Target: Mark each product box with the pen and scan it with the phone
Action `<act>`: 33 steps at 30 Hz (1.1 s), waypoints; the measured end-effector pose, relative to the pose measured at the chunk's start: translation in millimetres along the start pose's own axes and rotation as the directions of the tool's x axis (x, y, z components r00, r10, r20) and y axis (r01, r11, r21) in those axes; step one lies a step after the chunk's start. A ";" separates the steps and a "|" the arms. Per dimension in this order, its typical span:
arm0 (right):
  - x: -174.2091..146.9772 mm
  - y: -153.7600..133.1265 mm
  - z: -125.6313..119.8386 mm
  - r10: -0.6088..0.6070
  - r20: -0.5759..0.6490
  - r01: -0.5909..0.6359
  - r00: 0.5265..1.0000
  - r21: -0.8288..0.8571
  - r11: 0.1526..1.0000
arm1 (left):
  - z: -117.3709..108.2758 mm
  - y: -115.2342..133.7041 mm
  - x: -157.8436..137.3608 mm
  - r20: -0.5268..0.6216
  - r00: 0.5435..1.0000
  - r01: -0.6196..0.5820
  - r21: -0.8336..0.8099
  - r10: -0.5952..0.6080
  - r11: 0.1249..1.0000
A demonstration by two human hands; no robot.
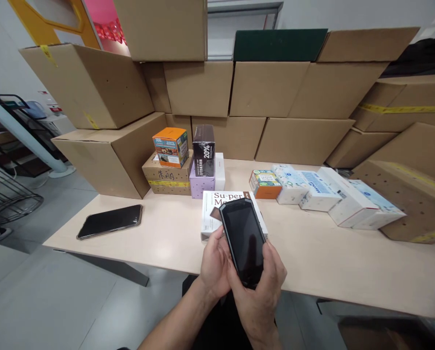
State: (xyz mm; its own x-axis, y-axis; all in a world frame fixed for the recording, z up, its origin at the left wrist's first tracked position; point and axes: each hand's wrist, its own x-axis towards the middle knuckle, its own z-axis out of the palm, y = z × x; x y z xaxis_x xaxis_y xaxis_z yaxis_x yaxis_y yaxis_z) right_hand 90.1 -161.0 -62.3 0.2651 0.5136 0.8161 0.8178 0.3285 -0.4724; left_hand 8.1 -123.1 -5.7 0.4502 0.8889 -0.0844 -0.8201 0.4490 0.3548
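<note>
A black rugged smartphone (244, 238) with a dark screen is held above the table's front edge, tilted a little to the left. My right hand (259, 296) grips its lower end, thumb on the left side and fingers around the right edge. My left hand (215, 265) is closed against the phone's left side; part of its fingers is hidden behind the phone. Just beyond the phone, a white box (212, 209) printed "Su-per" lies flat on the table, partly covered by it. Another black phone (111, 221) lies face up at the table's left.
The pale tabletop (166, 238) carries an orange box (171, 147) on a small carton (166, 177), a dark box (204, 150) on a purple box (202, 187), a small orange-green box (264, 183) and several white-blue boxes (317, 191). Stacked cardboard cartons (305, 141) wall the back and sides.
</note>
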 end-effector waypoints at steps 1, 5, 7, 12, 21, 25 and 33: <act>0.1 -0.4 0.1 -0.003 -0.002 0.003 1.000 -0.002 1.000 | 0.1 0.4 0.2 -0.005 1.000 -0.002 -0.003 0.002 1.000; 0.6 -1.3 1.0 0.001 0.001 -0.001 1.000 -0.010 1.000 | 1.3 1.9 0.4 -0.003 1.000 -0.003 -0.004 0.003 1.000; 0.9 -1.7 1.4 0.004 0.001 -0.004 1.000 -0.014 1.000 | 2.2 2.8 0.0 -0.001 1.000 0.005 -0.003 -0.005 1.000; 2.5 -2.7 1.8 -0.004 -0.003 0.004 1.000 -0.013 1.000 | 3.0 4.5 0.2 0.015 1.000 0.021 -0.005 -0.021 1.000; 2.1 -2.4 2.7 0.005 0.001 -0.005 1.000 -0.020 1.000 | 1.4 5.8 1.8 0.048 0.997 0.055 -0.008 -0.054 0.998; 1.6 -2.5 3.0 0.004 -0.001 -0.004 1.000 -0.030 1.000 | -0.6 6.0 1.2 0.047 0.996 0.074 -0.001 -0.074 0.997; 1.5 -3.3 1.7 0.007 0.006 -0.007 1.000 -0.036 0.999 | -2.3 5.5 1.9 0.055 0.996 0.074 -0.011 -0.073 0.997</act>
State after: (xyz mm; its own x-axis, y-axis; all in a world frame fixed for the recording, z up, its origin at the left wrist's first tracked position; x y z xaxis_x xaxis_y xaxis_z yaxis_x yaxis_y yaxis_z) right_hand 87.0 -160.0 -60.1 0.2681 0.5206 0.8106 0.8339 0.2959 -0.4658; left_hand 3.6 -118.7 -6.0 0.5273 0.8476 -0.0591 -0.7887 0.5141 0.3371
